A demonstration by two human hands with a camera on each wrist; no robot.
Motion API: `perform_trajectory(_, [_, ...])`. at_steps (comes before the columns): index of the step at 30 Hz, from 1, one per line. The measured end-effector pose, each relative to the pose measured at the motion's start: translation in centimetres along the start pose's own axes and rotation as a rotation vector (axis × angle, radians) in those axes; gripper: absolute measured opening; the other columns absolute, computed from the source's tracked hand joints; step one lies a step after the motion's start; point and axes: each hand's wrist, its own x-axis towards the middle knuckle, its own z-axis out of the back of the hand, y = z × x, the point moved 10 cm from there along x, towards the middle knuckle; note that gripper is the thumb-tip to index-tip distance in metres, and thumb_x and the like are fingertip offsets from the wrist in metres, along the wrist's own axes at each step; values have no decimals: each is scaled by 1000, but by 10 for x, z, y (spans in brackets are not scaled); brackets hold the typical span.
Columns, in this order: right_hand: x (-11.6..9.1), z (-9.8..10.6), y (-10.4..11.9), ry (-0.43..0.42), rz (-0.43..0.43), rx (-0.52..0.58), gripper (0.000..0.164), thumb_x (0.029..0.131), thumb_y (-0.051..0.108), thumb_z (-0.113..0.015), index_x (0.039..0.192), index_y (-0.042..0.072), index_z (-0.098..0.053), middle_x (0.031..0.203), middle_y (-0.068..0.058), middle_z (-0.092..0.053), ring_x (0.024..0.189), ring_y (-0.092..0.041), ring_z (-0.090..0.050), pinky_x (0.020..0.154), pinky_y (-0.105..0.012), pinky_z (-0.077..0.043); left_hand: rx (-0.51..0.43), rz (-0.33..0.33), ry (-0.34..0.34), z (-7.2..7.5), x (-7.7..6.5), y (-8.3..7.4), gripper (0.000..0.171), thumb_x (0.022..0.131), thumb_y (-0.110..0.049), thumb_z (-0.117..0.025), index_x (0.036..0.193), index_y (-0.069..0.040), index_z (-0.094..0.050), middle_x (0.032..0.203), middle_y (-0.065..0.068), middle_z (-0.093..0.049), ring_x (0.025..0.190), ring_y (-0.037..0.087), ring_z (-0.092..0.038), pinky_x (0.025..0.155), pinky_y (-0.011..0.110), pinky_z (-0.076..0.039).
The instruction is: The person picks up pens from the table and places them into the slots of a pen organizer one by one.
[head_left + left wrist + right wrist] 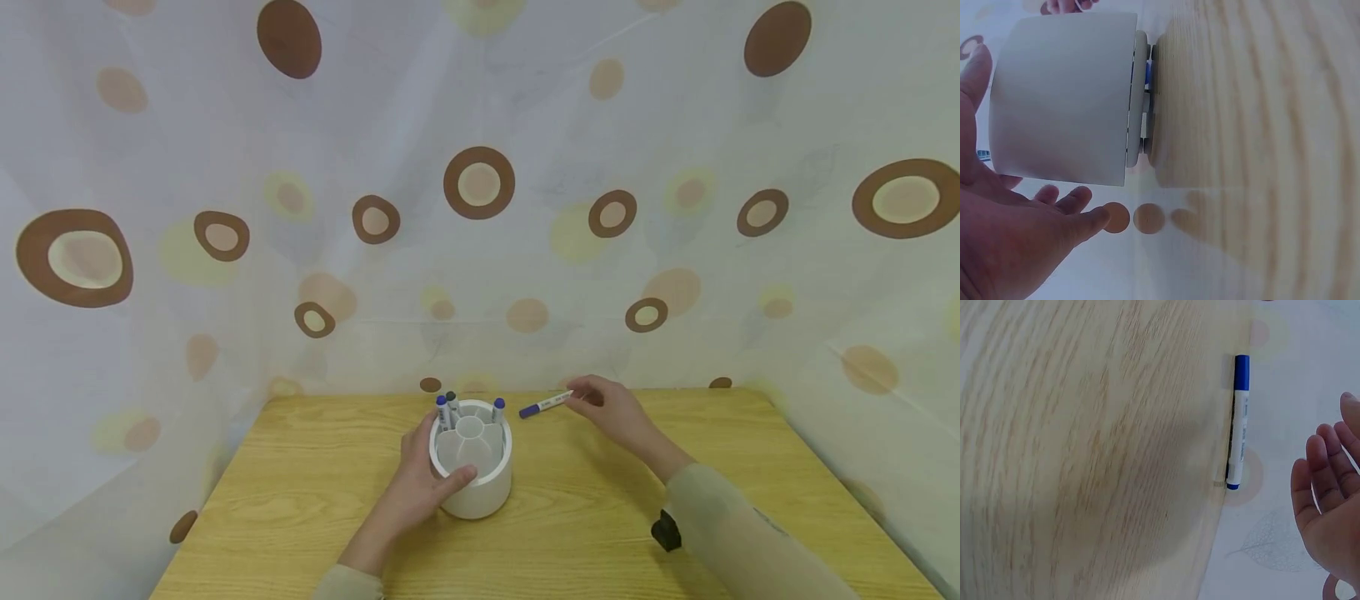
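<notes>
A round white pen holder [476, 498] with several compartments stands on the table. My left hand [422, 483] holds it by the left side, thumb at the front rim, and in the left wrist view the fingers spread beside the holder's wall [1066, 100]. Inside are a blue-capped marker [442, 412] and a dark-capped marker [452, 403] at the left, plus another blue-capped marker [498, 410] at the right. A white marker with a blue cap [1240, 425] lies flat on the wood. Beside its tail end is my right hand [611, 410], fingers loosely bent, apart from it in the right wrist view.
The wooden tabletop [300, 500] runs back to a white sheet [390, 108] with brown and yellow circles, which also hangs at both sides. A small black object [666, 531] shows by my right sleeve.
</notes>
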Motion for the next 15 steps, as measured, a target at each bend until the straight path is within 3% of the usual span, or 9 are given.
perform_trajectory(7, [7, -2, -21, 5, -30, -29, 48, 109, 18, -73, 151, -2, -61, 146, -26, -63, 135, -47, -58, 114, -66, -47, -70, -8, 37, -4, 1, 0, 113, 95, -44, -88, 175, -9, -16, 175, 27, -27, 157, 50, -36, 126, 73, -27])
perform_trajectory(11, [6, -4, -30, 40, -52, -26, 56, 110, 19, -71, 158, -3, -53, 159, -29, -52, 147, -52, -46, 120, -70, -39, -84, -10, 50, -5, 2, 2, 117, 95, -45, -88, 176, -11, -12, 176, 27, -25, 157, 49, -35, 126, 72, -27])
perform_trajectory(15, [5, -8, -36, 86, -72, -29, 64, 111, 25, -70, 163, -3, -46, 165, -31, -45, 152, -56, -38, 122, -74, -34, -58, -6, 41, -3, 2, 2, 121, 95, -45, -88, 176, -6, -9, 176, 32, -16, 158, 52, -30, 127, 71, -24])
